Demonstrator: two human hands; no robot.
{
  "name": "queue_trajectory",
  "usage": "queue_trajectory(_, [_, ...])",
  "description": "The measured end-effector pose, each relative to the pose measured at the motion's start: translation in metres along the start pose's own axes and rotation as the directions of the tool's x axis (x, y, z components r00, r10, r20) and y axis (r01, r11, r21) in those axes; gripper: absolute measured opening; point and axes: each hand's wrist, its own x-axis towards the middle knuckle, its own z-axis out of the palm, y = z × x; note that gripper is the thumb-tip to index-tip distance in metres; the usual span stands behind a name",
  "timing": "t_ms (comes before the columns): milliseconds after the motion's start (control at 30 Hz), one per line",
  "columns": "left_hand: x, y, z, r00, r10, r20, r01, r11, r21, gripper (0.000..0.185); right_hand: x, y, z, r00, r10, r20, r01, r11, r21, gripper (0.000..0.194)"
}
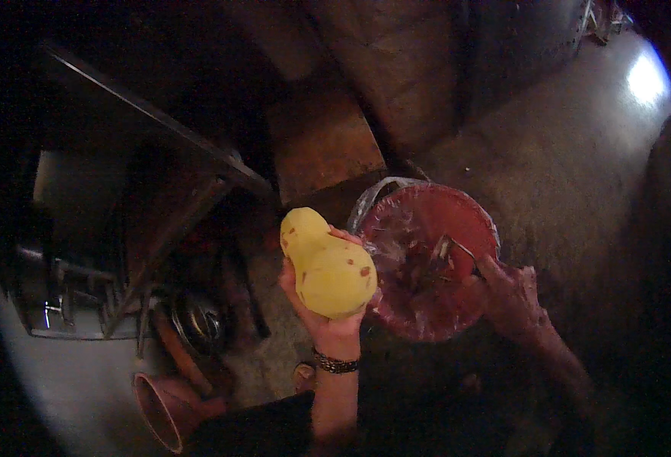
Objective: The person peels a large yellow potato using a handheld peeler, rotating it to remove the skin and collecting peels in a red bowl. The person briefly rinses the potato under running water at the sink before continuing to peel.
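Note:
My left hand [332, 331] cups a large, knobbly peeled potato [335, 274] from below. Its flesh is pale yellow, with a few brown specks of skin left on it. Just to the right stands a round red bin [478, 217] lined with clear plastic, its bag bunched over the far-left rim. Over the bin's right side, my right hand [512, 291] grips a small peeling tool [460, 247]; the dim light does not settle whether it is a knife or a peeler. Pale scraps [442, 251] show near the tool's tip. Potato and tool are apart.
A brown box-like block [329, 148] stands beyond the bin. On the left are a long metal bar [158, 120], dark frame legs and a pinkish plastic cup-shaped vessel [161, 411]. A foot [304, 375] shows beside my left wrist. Dim floor [541, 154] extends to the upper right.

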Motion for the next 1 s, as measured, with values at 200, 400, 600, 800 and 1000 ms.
queue_trajectory(200, [0.006, -0.006, -0.016, 0.993, -0.105, 0.050, 0.106, 0.994, -0.014, 0.074, 0.014, -0.042, -0.013, 0.971, -0.236, -0.044, 0.240, 0.961, 0.137, 0.018])
queue_trajectory(400, [0.011, -0.013, -0.024, 0.985, -0.134, 0.112, 0.117, 0.983, 0.144, 0.088, 0.028, -0.044, -0.022, 0.928, -0.373, -0.008, 0.371, 0.923, 0.104, 0.026])
queue_trajectory(600, [0.032, -0.007, -0.010, 0.969, -0.155, 0.191, 0.134, 0.984, 0.119, 0.087, 0.033, -0.005, -0.029, 0.962, -0.270, 0.039, 0.267, 0.960, 0.079, 0.026])
queue_trajectory(800, [0.031, -0.005, 0.019, 0.978, -0.185, 0.091, 0.161, 0.960, 0.229, 0.092, 0.042, -0.053, -0.043, 0.981, -0.191, -0.019, 0.190, 0.954, 0.231, 0.025])
queue_trajectory(1000, [0.018, -0.005, 0.045, 0.976, -0.205, -0.071, 0.217, 0.893, 0.395, 0.090, 0.045, -0.100, -0.082, 0.972, -0.164, 0.170, 0.134, 0.976, 0.174, 0.023])
